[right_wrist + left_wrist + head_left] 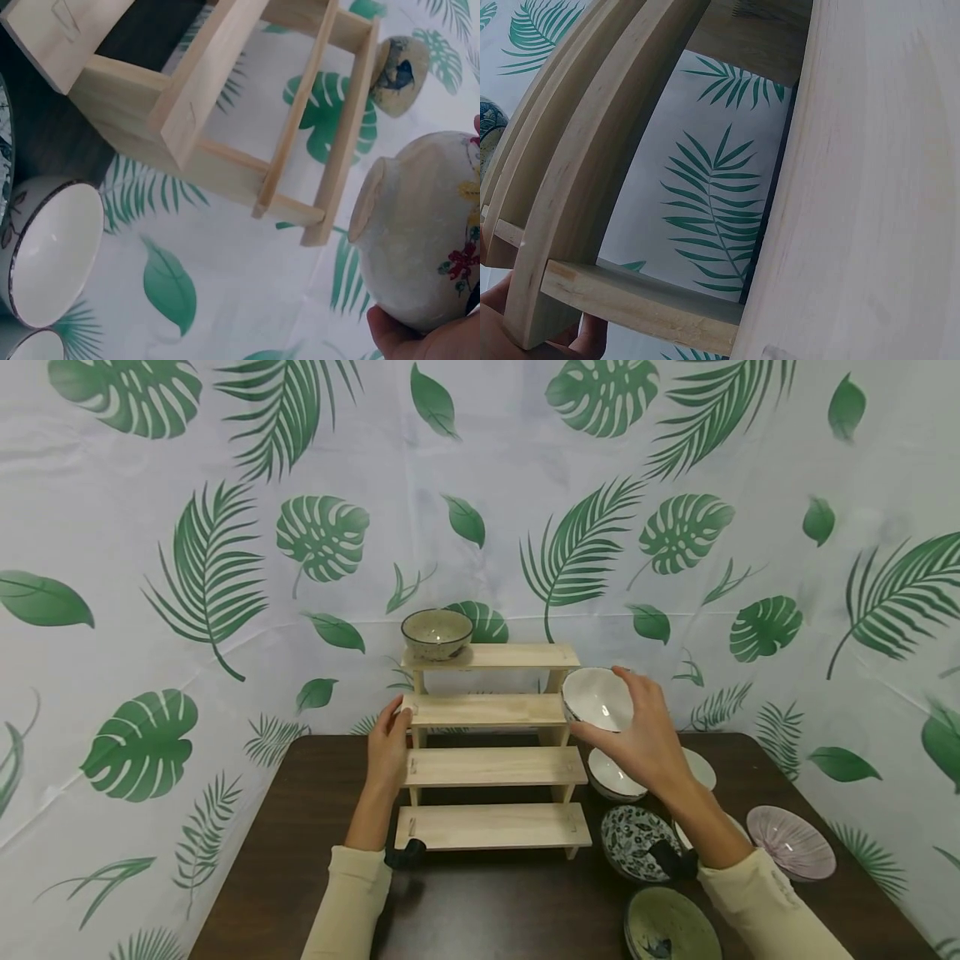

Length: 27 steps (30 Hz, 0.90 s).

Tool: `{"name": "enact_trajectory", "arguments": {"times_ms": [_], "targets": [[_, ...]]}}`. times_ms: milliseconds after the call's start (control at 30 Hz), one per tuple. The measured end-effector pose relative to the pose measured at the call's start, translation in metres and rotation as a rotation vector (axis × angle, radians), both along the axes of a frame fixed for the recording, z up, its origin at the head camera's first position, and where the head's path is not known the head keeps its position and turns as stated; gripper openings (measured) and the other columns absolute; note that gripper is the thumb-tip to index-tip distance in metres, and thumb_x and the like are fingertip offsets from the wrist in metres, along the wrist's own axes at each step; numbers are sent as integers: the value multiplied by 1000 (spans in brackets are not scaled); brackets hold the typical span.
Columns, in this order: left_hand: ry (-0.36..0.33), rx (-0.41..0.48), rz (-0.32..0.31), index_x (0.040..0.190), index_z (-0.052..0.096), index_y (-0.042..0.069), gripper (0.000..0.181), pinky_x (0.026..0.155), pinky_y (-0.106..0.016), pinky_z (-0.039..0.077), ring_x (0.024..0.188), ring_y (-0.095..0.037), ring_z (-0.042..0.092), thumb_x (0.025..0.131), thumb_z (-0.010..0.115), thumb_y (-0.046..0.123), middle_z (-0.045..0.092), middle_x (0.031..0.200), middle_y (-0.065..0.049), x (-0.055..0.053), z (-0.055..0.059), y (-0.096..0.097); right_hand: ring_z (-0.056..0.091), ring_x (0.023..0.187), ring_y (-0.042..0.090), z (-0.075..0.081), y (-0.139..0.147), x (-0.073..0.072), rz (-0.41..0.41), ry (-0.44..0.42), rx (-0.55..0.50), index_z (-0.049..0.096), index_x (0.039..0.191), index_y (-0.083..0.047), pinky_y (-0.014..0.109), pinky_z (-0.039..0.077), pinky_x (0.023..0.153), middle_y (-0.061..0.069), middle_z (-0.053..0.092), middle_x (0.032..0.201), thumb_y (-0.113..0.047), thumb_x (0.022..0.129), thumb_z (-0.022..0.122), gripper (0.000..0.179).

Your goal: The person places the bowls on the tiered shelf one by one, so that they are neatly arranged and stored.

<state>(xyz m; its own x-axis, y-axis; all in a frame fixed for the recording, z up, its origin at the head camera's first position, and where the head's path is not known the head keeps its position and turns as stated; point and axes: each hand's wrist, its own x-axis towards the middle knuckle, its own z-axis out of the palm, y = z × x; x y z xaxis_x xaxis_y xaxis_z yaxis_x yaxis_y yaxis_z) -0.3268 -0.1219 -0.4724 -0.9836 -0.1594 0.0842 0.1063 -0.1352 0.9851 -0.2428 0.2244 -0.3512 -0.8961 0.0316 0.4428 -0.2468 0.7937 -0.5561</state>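
In the head view, the right hand (647,742) holds the white bowl (597,699) right of centre, its grip clamped on the bowl with thumb low and fingers high. The bowl is tilted, its mouth towards the camera, just beside the right end of the second tier from the top of the wooden stand (495,767). The left hand (387,750) grips that tier's left end, a sensible brace. The speckled bowl (437,637) sits at the upper left of the stand. Lower right, on the counter (277,868), are a dark-patterned bowl (636,839), a green bowl (672,920) and a pink bowl (791,843); the right forearm passes over this group, so the elbow is best kept high.

The left wrist view shows the left grip at the lower left, fingers curled round the board's end. Firm but light pressure should serve (too hard a pull could slide the whole stand).

In the right wrist view, the white bowl fills the right edge, showing a foot ring and painted flowers. One digit presses its wall near the bottom of the frame, and a fingertip shows at the far right. For a clean set-down on a tier, turning the foot square to the board before contact would likely avoid a knock, with the rim-side fingers released last.
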Motion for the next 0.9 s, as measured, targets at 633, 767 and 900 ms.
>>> {"name": "enact_trajectory", "arguments": {"times_ms": [633,767,900], "targets": [[35,17,33,159,40,12,56,123,-53,31,144,-33,42,108,52,31,48,152,-18,-2,-2,2,41,140,45,7,-6,-29,6,-5,-43,35,161,-16,72,41,101,24,33,161,-57,81,81,100],[32,32,35,158,41,12,55,123,-52,31,145,-32,42,108,52,30,47,152,-18,-2,-2,3,39,143,45,9,-10,-39,21,9,-59,35,161,-16,71,40,102,23,32,162,-57,81,81,101],[25,37,27,158,42,15,54,124,-51,31,145,-31,41,108,52,30,47,153,-16,0,0,3,38,144,44,12,-12,-46,30,9,-71,34,161,-15,72,40,104,23,32,162,-59,81,81,103]]}}
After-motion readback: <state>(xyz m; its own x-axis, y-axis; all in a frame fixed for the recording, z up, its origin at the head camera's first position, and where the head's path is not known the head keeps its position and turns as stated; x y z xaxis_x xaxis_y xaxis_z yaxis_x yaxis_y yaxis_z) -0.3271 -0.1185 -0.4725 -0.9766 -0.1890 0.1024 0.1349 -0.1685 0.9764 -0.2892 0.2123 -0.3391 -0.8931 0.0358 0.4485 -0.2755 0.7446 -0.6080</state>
